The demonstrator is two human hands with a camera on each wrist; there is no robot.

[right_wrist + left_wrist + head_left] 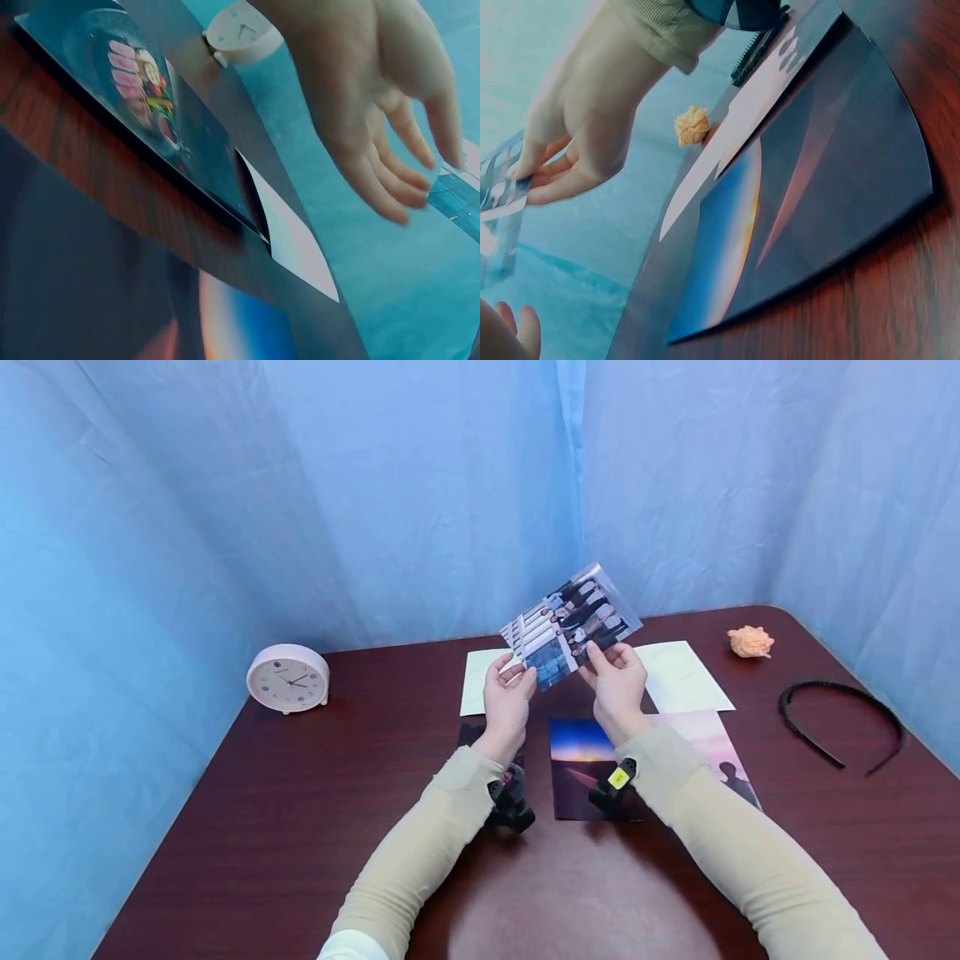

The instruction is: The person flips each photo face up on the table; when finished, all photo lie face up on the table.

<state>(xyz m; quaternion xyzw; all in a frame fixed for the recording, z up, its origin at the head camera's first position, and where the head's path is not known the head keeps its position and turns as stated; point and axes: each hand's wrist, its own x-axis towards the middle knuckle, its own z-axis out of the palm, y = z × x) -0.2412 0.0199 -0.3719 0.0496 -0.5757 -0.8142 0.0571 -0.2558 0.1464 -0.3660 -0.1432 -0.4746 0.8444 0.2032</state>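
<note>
A photo print (573, 622) of a group of people is held up, tilted, above the back of the table. My right hand (621, 685) pinches its lower right edge, thumb (596, 653) on the picture side. At the lower left corner, my left hand (508, 697) has its thumb and fingertips on the print. The right wrist view shows the left hand (375, 112) with the corner between thumb and fingers. Below the arms lie a sunset print (810, 172), a pink print with a dark silhouette (705, 739) and a dark food print (142, 90).
Two pale sheets lie at the back, one at left (474, 685) and one at right (686, 677). A white clock (288, 678) stands far left. Toward the right are a peach-coloured crumpled item (750, 642) and a black headband (832, 687). Blue curtains (420, 502) surround the table.
</note>
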